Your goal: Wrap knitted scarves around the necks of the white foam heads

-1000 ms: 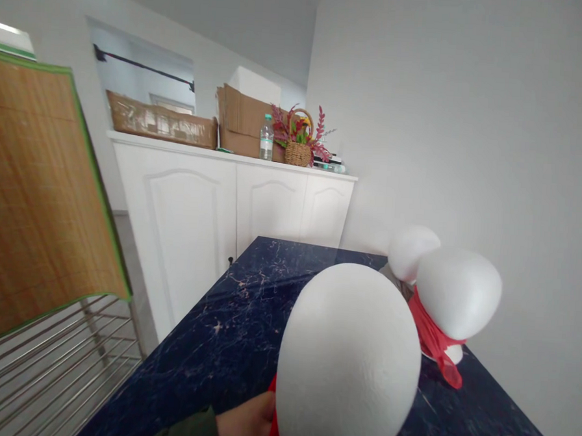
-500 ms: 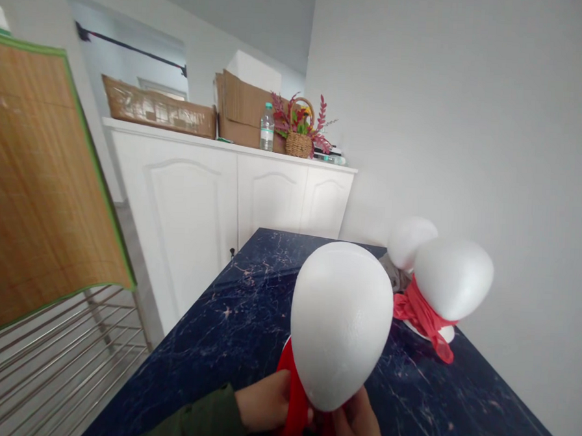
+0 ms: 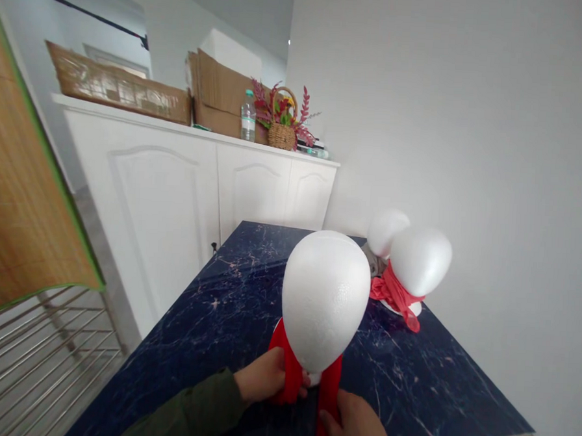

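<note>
A white foam mannequin head [image 3: 324,296] stands on the dark blue marbled table [image 3: 237,313] right in front of me, with a red scarf [image 3: 290,367] around its neck. My left hand [image 3: 263,378] grips the scarf's left end beside the neck. My right hand [image 3: 355,426] holds the other end, which hangs down at the lower middle. Further back on the right stand two more foam heads: one [image 3: 420,260] with a red scarf [image 3: 397,295] tied around its neck, and one [image 3: 386,231] behind it with a grey cloth at its neck.
White cupboards [image 3: 175,199] stand behind the table, carrying cardboard boxes [image 3: 219,90], a water bottle [image 3: 248,116] and a flower basket [image 3: 282,121]. A bamboo mat [image 3: 13,210] hangs over a metal rack [image 3: 35,354] at the left. The table's right edge is near the wall.
The near foam head has moved away from the camera and now stands lower on the table. Both my hands have come into view on the red scarf's ends.
</note>
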Tool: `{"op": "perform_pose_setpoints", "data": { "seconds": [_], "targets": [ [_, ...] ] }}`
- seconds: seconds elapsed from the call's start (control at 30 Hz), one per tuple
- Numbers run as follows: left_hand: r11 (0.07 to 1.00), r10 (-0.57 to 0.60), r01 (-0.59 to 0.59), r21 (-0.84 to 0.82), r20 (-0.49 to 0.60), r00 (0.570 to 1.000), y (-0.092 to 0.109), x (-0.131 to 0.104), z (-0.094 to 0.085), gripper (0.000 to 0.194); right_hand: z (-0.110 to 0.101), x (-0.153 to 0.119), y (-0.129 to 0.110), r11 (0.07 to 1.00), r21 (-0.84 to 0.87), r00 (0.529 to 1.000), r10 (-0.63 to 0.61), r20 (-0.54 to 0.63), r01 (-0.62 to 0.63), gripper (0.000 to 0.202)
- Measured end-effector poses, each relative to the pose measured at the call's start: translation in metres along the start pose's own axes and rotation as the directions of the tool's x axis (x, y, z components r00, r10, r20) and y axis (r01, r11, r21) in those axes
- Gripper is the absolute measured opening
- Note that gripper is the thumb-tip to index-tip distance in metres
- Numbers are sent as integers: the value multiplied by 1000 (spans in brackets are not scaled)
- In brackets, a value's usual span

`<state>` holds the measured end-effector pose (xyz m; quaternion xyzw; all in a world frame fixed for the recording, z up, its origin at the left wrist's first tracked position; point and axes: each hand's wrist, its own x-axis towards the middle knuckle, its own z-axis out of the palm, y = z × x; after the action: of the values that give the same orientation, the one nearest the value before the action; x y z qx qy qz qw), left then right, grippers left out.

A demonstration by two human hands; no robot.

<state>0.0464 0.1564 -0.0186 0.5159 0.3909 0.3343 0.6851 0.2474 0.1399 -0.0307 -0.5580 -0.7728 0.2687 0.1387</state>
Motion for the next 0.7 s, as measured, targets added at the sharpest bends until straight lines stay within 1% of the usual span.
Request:
{"op": "perform_pose_setpoints", "data": {
  "seconds": [0.03,0.07,0.1,0.13,0.2,0.27,0.3,0.33,0.37,0.4,0.43,0.47,0.5,0.53,0.57,0.6,0.63,0.67,0.7],
  "targets": [
    [999,14,-14,30,2,1000,2,-1,0,20,1,2,-4,991,125,999,-40,-7,41,21],
    [997,37,-38,66,18,999,4,-3,0,18,2,6,-9,957,281,997,-74,-18,76,21],
    [990,72,-78,115,56,996,6,-5,0,17,4,10,-15,892,444,996,-83,-27,86,24],
    [977,115,-130,171,96,989,8,-7,0,16,7,14,-21,802,594,998,-65,-20,65,28],
    [937,191,-236,258,187,963,12,-10,-1,16,13,22,-34,573,818,999,3,53,-45,36],
    [922,222,-289,258,260,940,13,-11,-1,21,18,28,-44,346,928,990,18,137,-135,41],
    [927,223,-288,239,264,938,12,-11,-1,24,21,30,-47,263,954,989,-1,150,-145,42],
    [934,223,-277,224,242,945,11,-10,-1,27,23,32,-49,217,966,989,-19,145,-137,45],
    [940,221,-262,221,193,956,8,-9,-1,28,24,32,-48,224,967,992,-24,127,-118,47],
    [942,218,-242,232,124,968,6,-8,-1,28,24,33,-46,289,954,996,-11,91,-84,49],
    [944,210,-214,251,43,977,3,-7,-1,26,25,32,-43,405,913,999,13,35,-37,50],
    [948,193,-178,265,-29,981,-1,-5,0,24,24,31,-40,555,832,999,33,-36,11,51],
    [953,170,-142,267,-83,982,-4,-4,0,23,24,29,-37,709,704,994,40,-100,42,50],
    [959,150,-114,259,-122,981,-7,-2,1,22,24,28,-35,835,547,990,31,-141,52,47],
    [965,140,-100,243,-152,978,-11,0,2,22,24,26,-34,919,392,988,18,-155,45,45],
    [970,137,-96,222,-178,974,-13,2,2,23,24,25,-35,964,266,990,8,-140,30,44],
    [976,132,-91,197,-207,969,-16,3,4,23,25,24,-36,984,176,994,4,-110,16,45],
    [983,123,-86,163,-238,964,-17,5,5,24,26,24,-39,993,118,997,0,-82,10,48],
    [991,101,-76,112,-245,964,-18,6,6,25,26,25,-41,997,82,998,-10,-63,15,51]
  ]
}}
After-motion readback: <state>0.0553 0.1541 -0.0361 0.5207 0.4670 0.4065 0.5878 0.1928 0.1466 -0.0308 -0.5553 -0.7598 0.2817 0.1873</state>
